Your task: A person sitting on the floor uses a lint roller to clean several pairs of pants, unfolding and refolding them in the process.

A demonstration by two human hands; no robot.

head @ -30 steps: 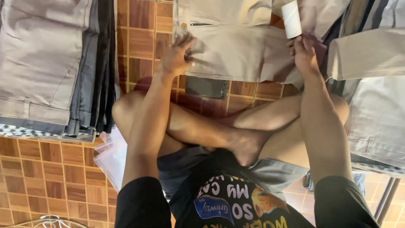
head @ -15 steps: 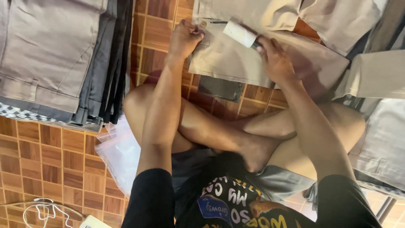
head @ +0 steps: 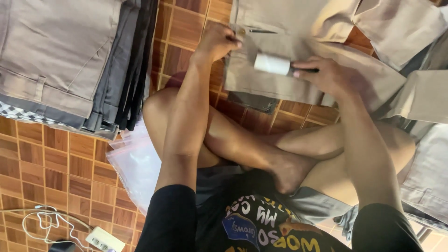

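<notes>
The right hand [head: 329, 77] is clenched around the dark handle of a white cylindrical lint roller [head: 273, 64], which lies on a pair of folded beige cotton trousers [head: 280, 81] on the brown wooden parquet floor [head: 46, 163] in front of crossed legs. The left hand [head: 219, 42] pinches the trousers' waistband near its button. Clear plastic bags [head: 135, 163] lie beside the left knee, below a stack of folded beige, grey and black trousers [head: 70, 60]. A white power strip [head: 103, 239] sits at the floor's lower left.
</notes>
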